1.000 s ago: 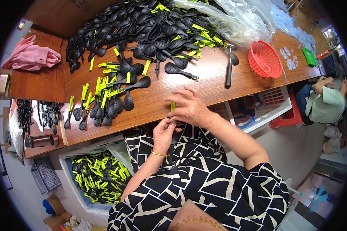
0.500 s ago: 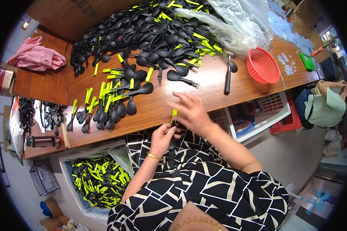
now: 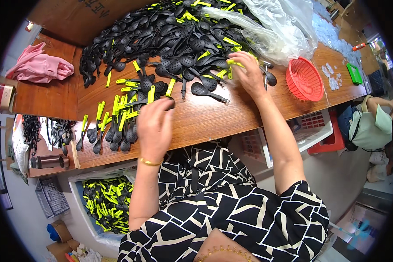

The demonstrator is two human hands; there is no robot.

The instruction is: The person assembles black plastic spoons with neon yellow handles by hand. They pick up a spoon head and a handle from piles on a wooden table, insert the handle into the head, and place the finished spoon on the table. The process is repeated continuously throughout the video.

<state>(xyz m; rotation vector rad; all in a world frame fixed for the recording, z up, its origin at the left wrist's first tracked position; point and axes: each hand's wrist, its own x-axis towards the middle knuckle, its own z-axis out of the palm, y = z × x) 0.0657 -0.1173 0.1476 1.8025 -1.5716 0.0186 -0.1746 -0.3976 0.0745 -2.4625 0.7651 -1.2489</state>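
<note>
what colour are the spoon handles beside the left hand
The spoon handles are bright yellow-green, best seen in the head view.

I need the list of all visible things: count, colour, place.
Table: one, brown, centre
Spoon pile: uncountable, mostly black, table's far side
Green-handled spoons: several, black and yellow-green, table's near left
Tool: one, black and silver, right of pile
Plastic bag: one, clear, upper right
Basket: one, red, table's right
Tray: one, green, right of basket
Small pieces: many, pale blue, table's right
Cloth: one, pink, table's left
Cardboard box: one, brown, upper left
Bin: one, whitish, below table, left
Crate: one, white, under table, right
Second crate: one, grey, lower left
Another person: one, pale clothes, far right
Other clutter: uncountable, mixed colours, edges
Left hand: one, bare, over table's near edge
Right hand: one, bare, at pile's right end
</note>
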